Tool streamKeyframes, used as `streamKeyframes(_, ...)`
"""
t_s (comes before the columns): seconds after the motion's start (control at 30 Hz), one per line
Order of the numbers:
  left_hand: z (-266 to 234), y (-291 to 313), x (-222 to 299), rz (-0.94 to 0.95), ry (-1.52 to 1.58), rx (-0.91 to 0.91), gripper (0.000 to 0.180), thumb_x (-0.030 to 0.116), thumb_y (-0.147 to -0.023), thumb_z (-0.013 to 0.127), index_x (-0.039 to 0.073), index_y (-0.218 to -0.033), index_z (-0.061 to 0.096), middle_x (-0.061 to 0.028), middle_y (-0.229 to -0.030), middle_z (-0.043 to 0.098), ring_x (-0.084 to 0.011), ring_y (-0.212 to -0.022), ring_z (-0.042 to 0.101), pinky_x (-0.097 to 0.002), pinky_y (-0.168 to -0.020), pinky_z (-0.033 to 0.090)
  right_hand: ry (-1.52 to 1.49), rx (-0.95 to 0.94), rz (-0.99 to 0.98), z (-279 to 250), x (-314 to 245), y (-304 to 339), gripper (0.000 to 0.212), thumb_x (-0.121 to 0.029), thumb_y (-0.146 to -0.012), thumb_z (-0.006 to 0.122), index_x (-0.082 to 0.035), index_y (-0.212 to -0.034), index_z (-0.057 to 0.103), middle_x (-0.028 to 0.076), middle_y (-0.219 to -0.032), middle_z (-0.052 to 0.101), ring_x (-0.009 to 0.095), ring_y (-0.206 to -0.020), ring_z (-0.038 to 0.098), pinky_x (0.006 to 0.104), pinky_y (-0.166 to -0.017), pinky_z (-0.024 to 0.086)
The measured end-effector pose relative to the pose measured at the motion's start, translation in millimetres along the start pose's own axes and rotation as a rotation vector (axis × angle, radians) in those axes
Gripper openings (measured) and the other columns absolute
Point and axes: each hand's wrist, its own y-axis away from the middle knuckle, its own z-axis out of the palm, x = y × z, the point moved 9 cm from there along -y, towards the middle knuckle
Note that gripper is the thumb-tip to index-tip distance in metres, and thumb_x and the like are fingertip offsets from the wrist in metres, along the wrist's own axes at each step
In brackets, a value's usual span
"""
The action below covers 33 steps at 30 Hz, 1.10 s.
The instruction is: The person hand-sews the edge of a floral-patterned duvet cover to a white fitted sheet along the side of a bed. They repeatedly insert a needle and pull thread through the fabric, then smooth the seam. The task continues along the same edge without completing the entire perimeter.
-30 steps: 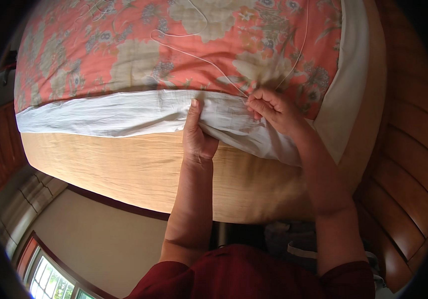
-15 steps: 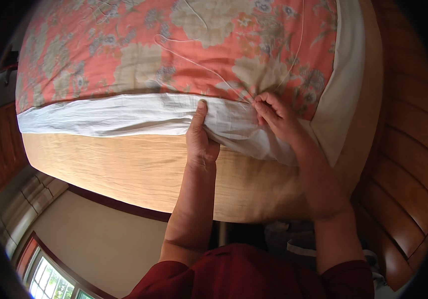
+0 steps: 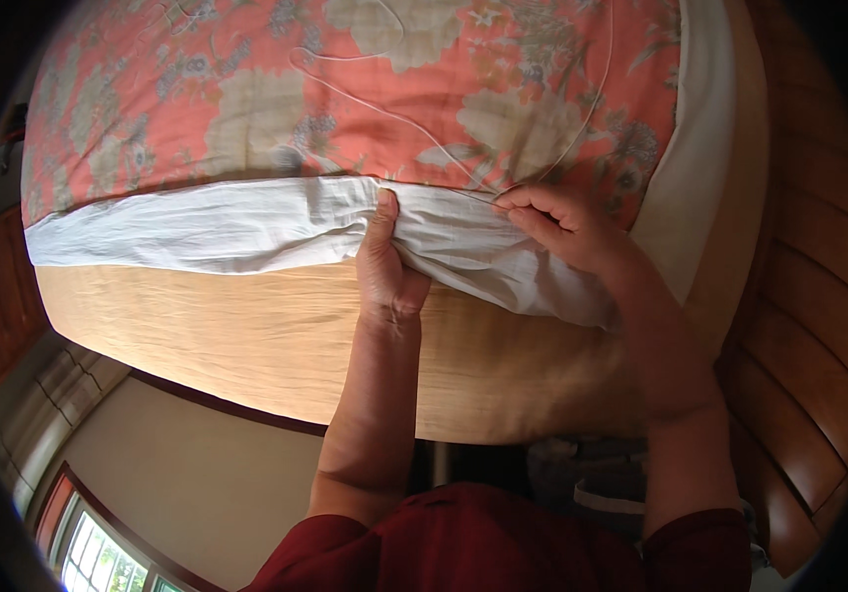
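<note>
A coral floral quilt (image 3: pixel 256 128) lies over the bed, with a white cloth (image 3: pixel 217 227) folded along its near edge. My left hand (image 3: pixel 389 271) grips that white fold, thumb on top near the seam and fingers hidden underneath. To its right, my right hand (image 3: pixel 567 225) is pinched at the fingertips around white thread (image 3: pixel 375 109). A stretch of thread runs taut from the seam by my left thumb to these fingertips. Other lengths loop away across the quilt. Whether a needle is in the pinch is too small to tell.
The bed's tan sheet (image 3: pixel 207 306) shows below the white fold. Wooden floorboards (image 3: pixel 809 286) run along the right. A window (image 3: pixel 98 553) and pale wall are at lower left. A dark grey item with a light strap (image 3: pixel 602 498) lies beside my right arm.
My right hand has shifted slightly right, drawing the thread taut from the seam. My left hand has moved a little left and up, still on the white cloth. The view has shifted slightly.
</note>
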Motion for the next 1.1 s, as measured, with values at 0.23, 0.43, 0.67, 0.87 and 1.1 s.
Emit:
streamKeyframes(0.23, -4, 1, 1, 0.001, -0.014, 0.037, 0.04, 0.025, -0.088, 0.06, 0.003, -0.119, 0.049, -0.0098, -0.116, 0.056, -0.0242, -0.107, 0.053, -0.0404, -0.095, 0.041, 0.088, -0.006, -0.055, -8, -8, 2, 0.019, -0.004, -0.088, 0.055, -0.002, -0.105, 0.063, 0.004, -0.085, 0.065, 0.007, -0.075, 0.056, 0.0227, -0.069, 0.045)
streamKeyframes(0.43, -5, -1, 2, 0.005, -0.007, 0.039, 0.041, 0.024, -0.087, 0.061, 0.003, -0.12, 0.048, -0.0096, -0.116, 0.056, -0.0246, -0.107, 0.053, -0.0409, -0.095, 0.042, 0.108, -0.016, -0.05, -9, -9, 2, 0.02, -0.004, -0.087, 0.055, -0.002, -0.106, 0.063, 0.005, -0.082, 0.064, 0.007, -0.072, 0.055, 0.0227, -0.067, 0.045)
streamKeyframes(0.67, -2, -1, 3, 0.017, -0.01, 0.03, 0.041, 0.024, -0.087, 0.062, 0.004, -0.12, 0.048, -0.0093, -0.115, 0.056, -0.0249, -0.106, 0.053, -0.0416, -0.095, 0.042, 0.094, 0.002, -0.059, -11, -5, 3, 0.02, -0.004, -0.088, 0.055, -0.002, -0.106, 0.063, 0.002, -0.08, 0.063, 0.006, -0.07, 0.053, 0.022, -0.066, 0.044)
streamKeyframes(0.87, 0, 0, 2, 0.015, -0.01, 0.017, 0.041, 0.025, -0.087, 0.061, 0.003, -0.12, 0.048, -0.0095, -0.115, 0.057, -0.0247, -0.105, 0.054, -0.0413, -0.094, 0.043, 0.082, 0.009, -0.009, -11, -2, 3, 0.019, -0.003, -0.087, 0.054, -0.001, -0.105, 0.063, 0.003, -0.085, 0.066, 0.005, -0.073, 0.055, 0.0215, -0.067, 0.044)
streamKeyframes(1.1, -2, 1, 1, 0.003, 0.003, 0.016, 0.041, 0.024, -0.088, 0.06, 0.003, -0.12, 0.048, -0.0091, -0.114, 0.057, -0.0239, -0.105, 0.055, -0.0399, -0.093, 0.044, 0.161, 0.082, -0.072, -6, -10, -2, 0.018, -0.002, -0.086, 0.056, -0.002, -0.101, 0.064, 0.005, -0.083, 0.067, 0.006, -0.073, 0.058, 0.0216, -0.065, 0.046)
